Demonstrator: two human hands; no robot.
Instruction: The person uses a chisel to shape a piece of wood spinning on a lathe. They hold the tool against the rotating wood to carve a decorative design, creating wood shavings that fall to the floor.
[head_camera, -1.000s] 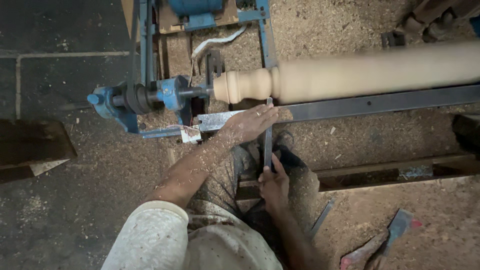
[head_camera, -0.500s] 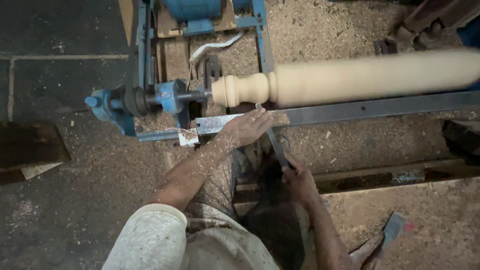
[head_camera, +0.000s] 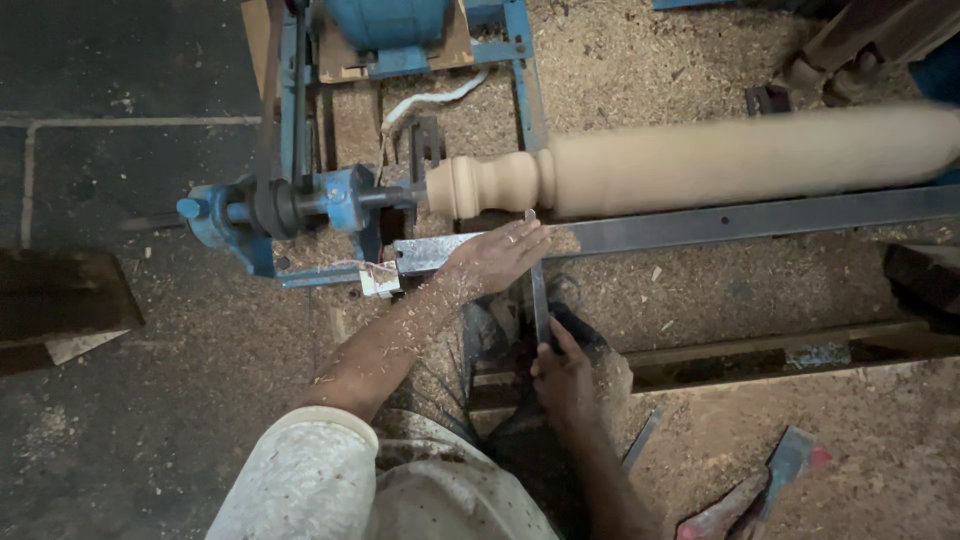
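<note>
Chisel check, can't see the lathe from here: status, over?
Left hand flat on tool rest, steadying chisel. Right hand gripping its handle end. Tip at spinning spindle. Nothing in the way.

We see our own body from above: a short white sleeve, speckled with sawdust, covers our left shoulder. Our left hand (head_camera: 497, 257) and forearm are bare, dusted with wood shavings. Our right hand (head_camera: 562, 378) is also bare.
</note>
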